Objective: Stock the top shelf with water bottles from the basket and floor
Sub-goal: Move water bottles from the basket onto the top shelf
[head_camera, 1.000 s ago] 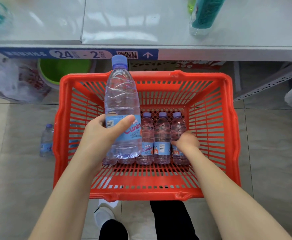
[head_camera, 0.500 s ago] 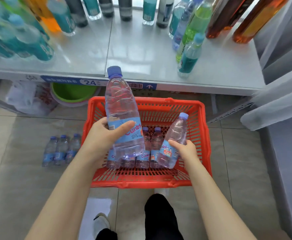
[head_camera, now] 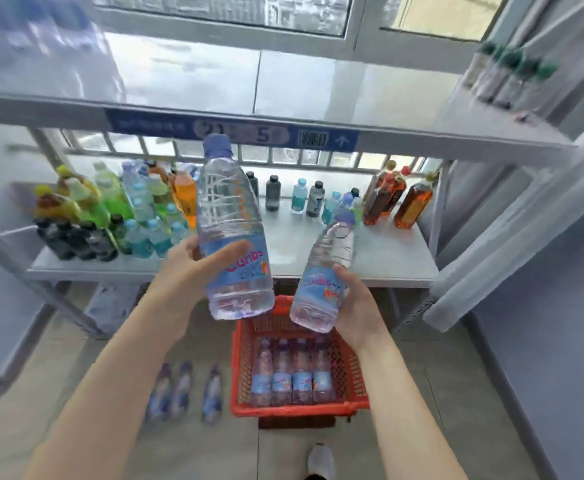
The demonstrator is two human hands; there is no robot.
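Up in front of the top shelf (head_camera: 283,88), a person holds two water bottles at once. The left hand (head_camera: 188,268) grips the big bottle (head_camera: 230,220) round its blue label, thumb across the front; the bottle is upright, its purple cap level with the blue price strip (head_camera: 231,129) on the shelf's front edge. The right hand (head_camera: 358,306) is curled round the lower half of the small bottle (head_camera: 328,268), which tilts with its cap up and to the right, just beside the big one and apart from it. Below both hands, the red basket (head_camera: 238,375) sits on the tiled floor, partly under the lower shelf (head_camera: 387,261), with a row of four bottles (head_camera: 292,375) standing inside. Three floor bottles (head_camera: 183,389) stand just left of the basket. The lower shelf carries coloured drinks (head_camera: 110,209) at its left and brown bottles (head_camera: 397,199) at its right. Green-capped bottles (head_camera: 512,74) line the top shelf's right end. A white shoe (head_camera: 321,459) shows at the bottom edge.
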